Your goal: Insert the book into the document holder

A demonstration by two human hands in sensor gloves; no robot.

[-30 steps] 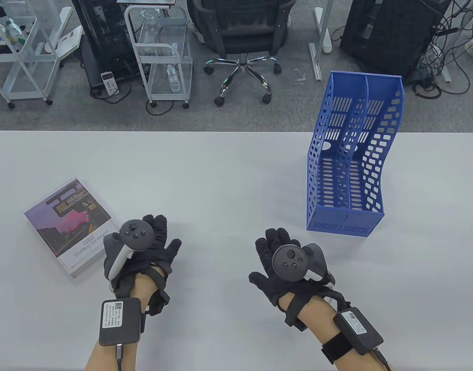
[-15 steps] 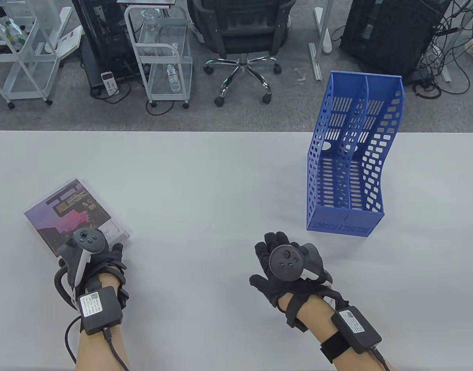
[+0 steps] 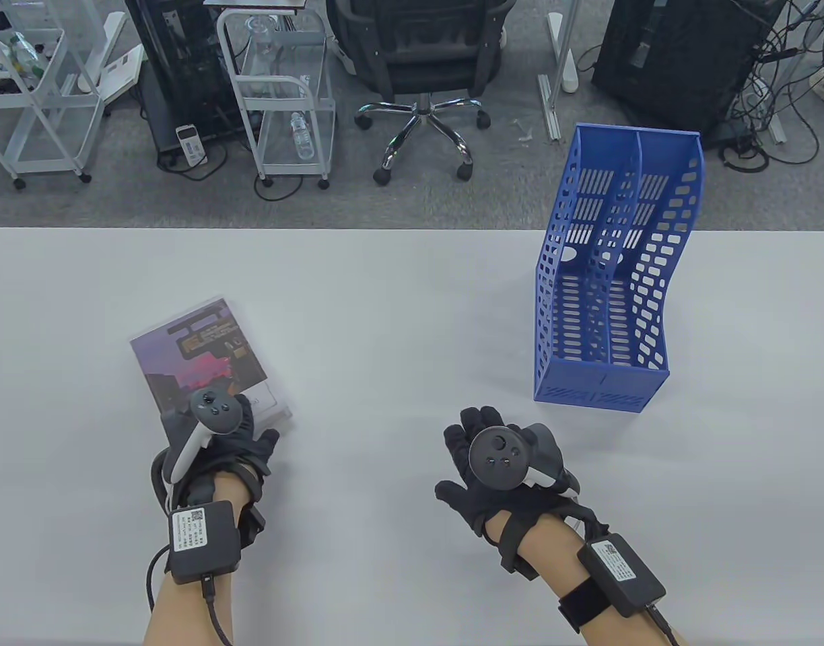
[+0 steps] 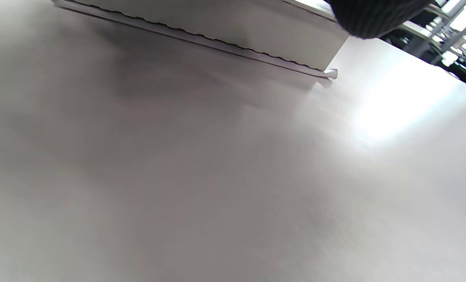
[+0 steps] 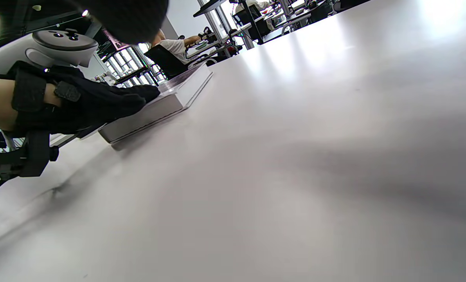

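Left hand [image 3: 217, 451] grips the purple-cover paperback book [image 3: 207, 353] by its near edge, low over the table; right hand [image 3: 493, 464] is splayed, empty. I'd stand it spine-down before reaching the blue perforated plastic document holder [image 3: 607, 282]

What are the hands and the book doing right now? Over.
Left hand grips the book, near edge. Right hand open, holding nothing. Document holder upright, far right. Nothing between. Over.

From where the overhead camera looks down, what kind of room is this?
Probably an office or lab workspace: a black swivel office chair and white wire carts stand behind a white table, with cables tangled on the grey carpet.
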